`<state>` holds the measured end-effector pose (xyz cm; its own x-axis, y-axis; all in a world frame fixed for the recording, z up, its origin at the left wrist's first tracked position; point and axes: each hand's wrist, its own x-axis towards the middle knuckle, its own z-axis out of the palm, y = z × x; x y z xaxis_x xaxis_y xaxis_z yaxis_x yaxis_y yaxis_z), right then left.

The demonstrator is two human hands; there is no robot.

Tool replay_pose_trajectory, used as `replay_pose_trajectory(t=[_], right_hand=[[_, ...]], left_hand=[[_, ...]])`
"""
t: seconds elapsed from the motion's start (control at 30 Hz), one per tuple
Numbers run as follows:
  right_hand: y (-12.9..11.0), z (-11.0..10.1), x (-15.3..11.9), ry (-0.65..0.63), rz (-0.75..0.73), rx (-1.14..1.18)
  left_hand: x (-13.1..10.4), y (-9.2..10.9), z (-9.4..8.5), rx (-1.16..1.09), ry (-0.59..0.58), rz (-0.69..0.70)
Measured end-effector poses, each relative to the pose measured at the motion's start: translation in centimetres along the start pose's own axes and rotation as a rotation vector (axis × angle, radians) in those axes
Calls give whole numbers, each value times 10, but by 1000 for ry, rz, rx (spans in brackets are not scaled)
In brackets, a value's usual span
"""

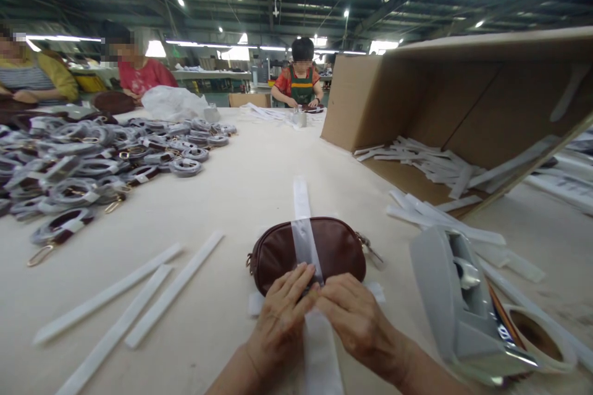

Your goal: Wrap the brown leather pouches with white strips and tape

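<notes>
A small dark brown oval handbag (340,247) lies on the table in front of me. A white translucent strip (303,241) runs over the middle of the bag and sticks out beyond its far side; its wider near end comes toward me. My left hand (285,302) presses the strip at the bag's near edge, fingers close together. Beside it my right hand (356,318) is closed in a pinch there, its fingertips meeting the left ones. What lies right under the fingertips is hidden. A metal clasp (369,245) shows at the bag's right end.
Loose white strips (173,287) lie left. Wrapped straps (99,160) with metal hooks heap behind them. To the right stand a grey tape dispenser (445,302), a tape roll (553,345) and an open cardboard box (356,99) with strips inside. Several people (303,83) work across the table.
</notes>
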<state>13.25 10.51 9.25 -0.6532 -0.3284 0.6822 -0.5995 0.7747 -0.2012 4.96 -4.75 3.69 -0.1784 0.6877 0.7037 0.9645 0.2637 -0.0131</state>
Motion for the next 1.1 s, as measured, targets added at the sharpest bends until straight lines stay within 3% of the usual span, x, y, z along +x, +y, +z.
replay_pose_trajectory(t=[0.17,0.3,0.53,0.7,0.83,0.97,1.1], right_hand=[[27,15,8,70,198,129],[31,22,6,96,328,152],[22,14,4,155,214,182],[23,11,4,37,132,178],[27,14,2,3,182,171],[30,17,-2,-12,229,169],[31,20,-3,7,268,164]], left_hand=[[1,-1,-11,-53,-73,-37],[1,1,-11,-101,-92,-74],[-7,0,-5,-237,-95,-111],[-1,1,-15,-241,-111,-129],[0,2,-17,-258,-112,-193],[1,2,-17,-297,-150,-152],[-1,2,-16,-331,-71,-182]])
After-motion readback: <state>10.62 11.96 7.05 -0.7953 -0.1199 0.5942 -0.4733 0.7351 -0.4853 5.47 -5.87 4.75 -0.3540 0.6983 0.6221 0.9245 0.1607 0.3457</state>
